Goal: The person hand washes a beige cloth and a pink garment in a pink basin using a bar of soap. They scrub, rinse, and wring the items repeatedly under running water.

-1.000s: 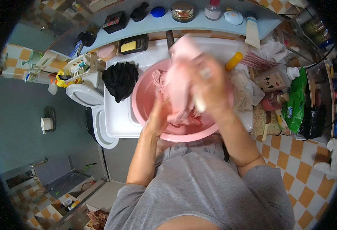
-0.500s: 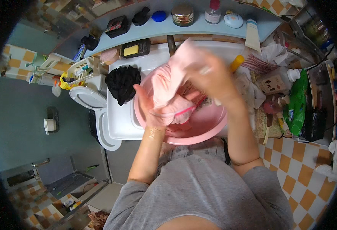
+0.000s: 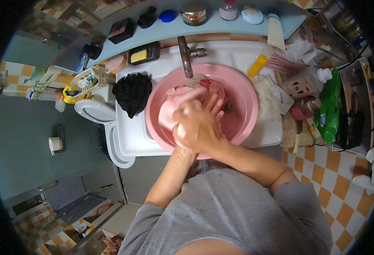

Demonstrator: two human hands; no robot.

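Observation:
A pink basin (image 3: 251, 106) sits in the white sink, with wet pink clothing (image 3: 174, 106) bunched inside it. My right hand (image 3: 197, 127), slightly blurred, is closed on part of the pink clothing and presses it down over my left hand. Beneath it, my left hand (image 3: 216, 107) shows stretched, parted fingers pointing up and right; its palm is covered by the right hand and cloth. White suds cling around the left wrist. Some darker red and grey fabric lies in the basin beyond the fingers.
A metal faucet (image 3: 185, 59) reaches over the basin's far rim. Black cloth (image 3: 132, 94) lies at the left of the white sink (image 3: 131, 144). Yellow soap (image 3: 139, 56) rests in a black dish. To the right are a yellow tube (image 3: 258, 65), a white cloth (image 3: 265, 100) and several bottles.
The pink clothing, lifted above the basin before, is now down inside it. My right hand has come down and left onto my left hand. The faucet is uncovered.

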